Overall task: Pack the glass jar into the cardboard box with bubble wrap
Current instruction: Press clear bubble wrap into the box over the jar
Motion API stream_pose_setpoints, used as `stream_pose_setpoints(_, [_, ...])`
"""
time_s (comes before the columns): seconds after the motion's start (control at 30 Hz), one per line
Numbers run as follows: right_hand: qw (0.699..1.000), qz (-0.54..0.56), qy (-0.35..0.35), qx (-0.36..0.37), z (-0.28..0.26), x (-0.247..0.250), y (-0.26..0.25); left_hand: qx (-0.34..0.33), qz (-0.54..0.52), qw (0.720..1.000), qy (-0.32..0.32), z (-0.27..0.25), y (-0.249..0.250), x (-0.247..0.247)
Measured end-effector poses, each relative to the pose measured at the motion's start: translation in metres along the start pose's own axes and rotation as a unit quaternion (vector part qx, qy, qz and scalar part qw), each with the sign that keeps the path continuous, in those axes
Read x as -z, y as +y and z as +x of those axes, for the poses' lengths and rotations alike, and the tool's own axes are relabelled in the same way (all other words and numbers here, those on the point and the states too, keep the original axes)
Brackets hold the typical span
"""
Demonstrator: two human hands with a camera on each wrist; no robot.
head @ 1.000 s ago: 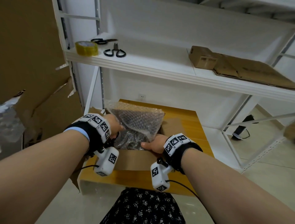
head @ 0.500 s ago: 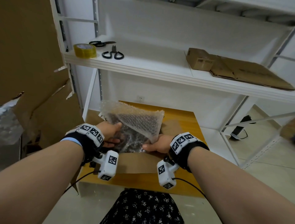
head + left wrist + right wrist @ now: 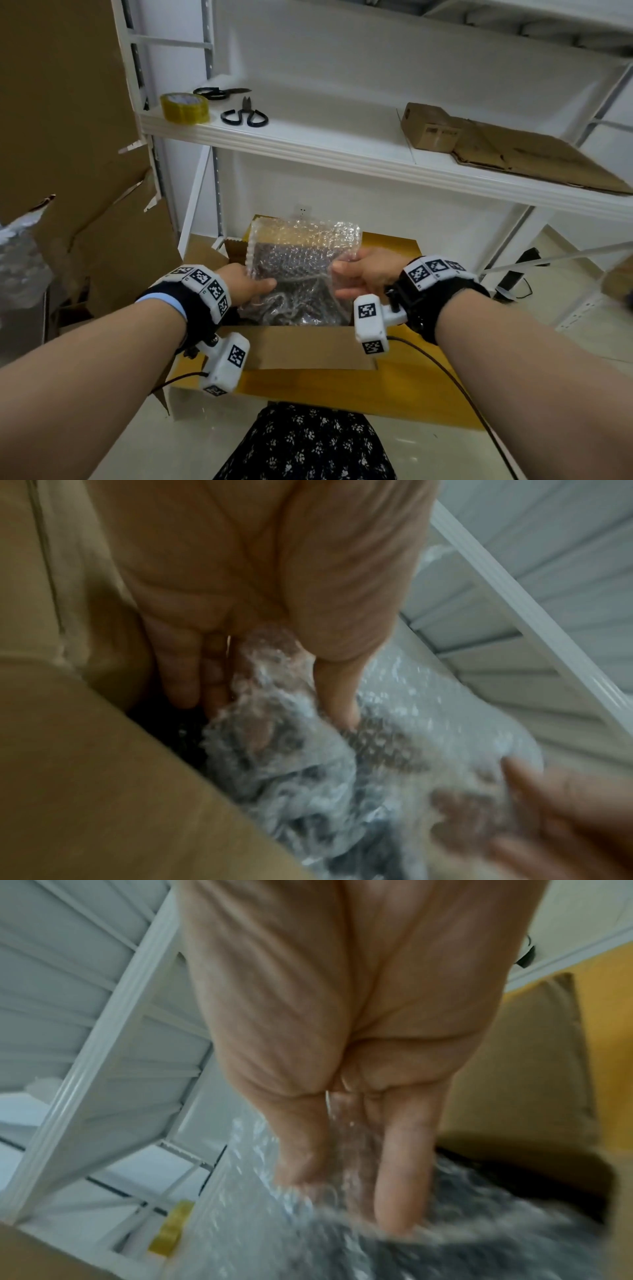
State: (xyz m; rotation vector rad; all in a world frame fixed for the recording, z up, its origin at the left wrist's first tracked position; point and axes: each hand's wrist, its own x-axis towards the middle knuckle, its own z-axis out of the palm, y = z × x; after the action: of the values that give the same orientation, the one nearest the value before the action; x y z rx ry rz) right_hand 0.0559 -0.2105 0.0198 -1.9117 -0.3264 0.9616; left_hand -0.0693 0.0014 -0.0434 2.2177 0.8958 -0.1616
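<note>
Bubble wrap [image 3: 301, 274] held upright over the open cardboard box [image 3: 298, 346]. Left hand [image 3: 245, 284] and right hand [image 3: 368, 272] each grip one side edge, thumb pinching against fingers. Glass jar not discernible.

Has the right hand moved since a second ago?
Yes. The right hand has risen from the cardboard box's near rim, gripping the bubble wrap.

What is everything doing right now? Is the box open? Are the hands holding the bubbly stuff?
box: open, flaps out, on the yellow table.
bubble wrap: held up over the box, lower part inside it.
left hand: grips the wrap's left edge.
right hand: grips the wrap's right edge.
jar: cannot tell, not visible.
tape: lying on the shelf.
scissors: closed, on the shelf.
</note>
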Motion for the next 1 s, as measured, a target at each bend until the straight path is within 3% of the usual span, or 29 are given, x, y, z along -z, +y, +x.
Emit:
stream_pose_setpoints(0.07, [0.999, 0.044, 0.025, -0.005, 0.009, -0.007, 0.013, -0.006, -0.020, 0.999, -0.025, -0.001, 0.000, 0.004])
stream_pose_setpoints(0.2, [0.995, 0.084, 0.046, -0.023, 0.024, -0.014, 0.030, -0.022, 0.095, 0.994, -0.047, -0.002, 0.000, 0.009])
stream_pose_setpoints(0.33, [0.996, 0.000, 0.094, 0.001, 0.030, -0.013, 0.038, -0.048, 0.223, 0.971, -0.065, -0.007, 0.007, 0.005])
stream_pose_setpoints(0.5, [0.989, -0.148, -0.018, 0.009, 0.013, -0.014, 0.037, -0.054, 0.293, 0.954, -0.023, -0.003, 0.014, -0.006])
stream_pose_setpoints(0.6, [0.958, -0.285, 0.023, 0.008, 0.018, -0.028, 0.037, -0.046, 0.320, 0.946, -0.015, 0.000, 0.012, -0.013])
stream_pose_setpoints(0.7, [0.938, -0.341, 0.050, 0.034, 0.020, -0.035, 0.037, 0.012, 0.225, 0.974, 0.013, 0.000, 0.013, -0.008])
stream_pose_setpoints(0.77, [0.936, -0.344, 0.058, 0.043, 0.018, -0.033, 0.037, 0.055, 0.044, 0.997, 0.018, 0.001, 0.012, 0.004])
stream_pose_setpoints(0.87, [0.931, -0.357, 0.062, 0.046, 0.016, -0.033, 0.038, 0.037, -0.183, 0.982, 0.033, -0.002, 0.017, 0.024])
stream_pose_setpoints(1.0, [0.931, -0.356, 0.062, 0.043, 0.017, -0.035, 0.037, 0.000, -0.269, 0.961, 0.070, 0.001, 0.016, 0.024])
